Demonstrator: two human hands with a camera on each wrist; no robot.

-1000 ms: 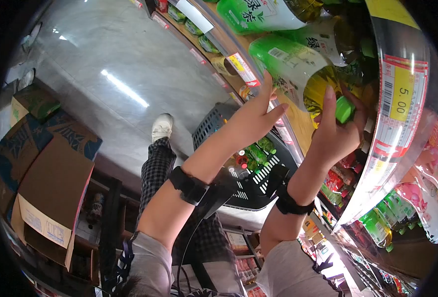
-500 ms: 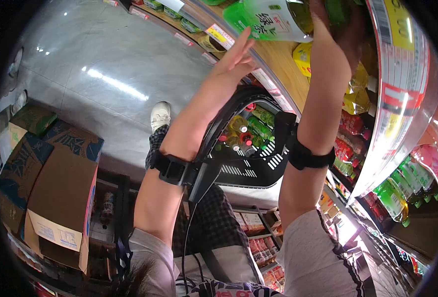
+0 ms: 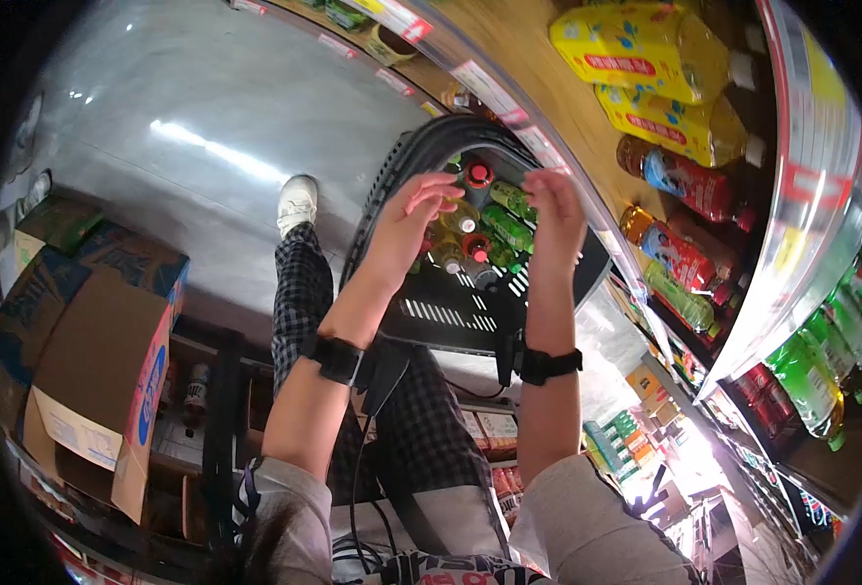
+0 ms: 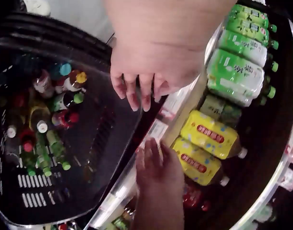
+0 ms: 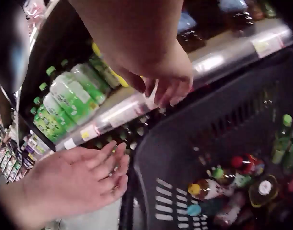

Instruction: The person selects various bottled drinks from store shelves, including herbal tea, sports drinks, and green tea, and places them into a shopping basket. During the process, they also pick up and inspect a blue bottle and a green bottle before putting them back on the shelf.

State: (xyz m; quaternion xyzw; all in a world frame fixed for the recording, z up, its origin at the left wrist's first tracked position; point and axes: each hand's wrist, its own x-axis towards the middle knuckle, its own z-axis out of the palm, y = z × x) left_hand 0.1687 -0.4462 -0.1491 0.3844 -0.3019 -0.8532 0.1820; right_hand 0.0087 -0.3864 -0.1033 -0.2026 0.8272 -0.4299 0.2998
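Note:
Both hands are raised in front of the shelf and over the black basket (image 3: 450, 331), holding nothing. The left hand (image 3: 410, 224) has its fingers loosely bent near the basket's left rim; the right hand (image 3: 556, 219) hangs near its right side, fingers loosely bent. In the left wrist view the left hand (image 4: 153, 62) is above and the right hand (image 4: 160, 177) below, apart. The right wrist view has the right hand (image 5: 160, 72) above and the left hand (image 5: 79, 182) at lower left. Several bottles with red and green caps lie in the basket, among them a green bottle (image 3: 505, 226).
Yellow-labelled bottles (image 3: 636, 49) and red-labelled bottles (image 3: 689, 185) lie on the shelf beyond its price-tag edge (image 3: 509, 107). Green-labelled bottles (image 4: 235, 76) stand farther along. An open cardboard box (image 3: 99, 361) is at the left, and a shoe (image 3: 297, 203) is on the floor.
The right hand has left the green-labelled bottle it was handling on the shelf and come down toward the basket. The left hand has drawn back from the shelf edge, and the view has shifted.

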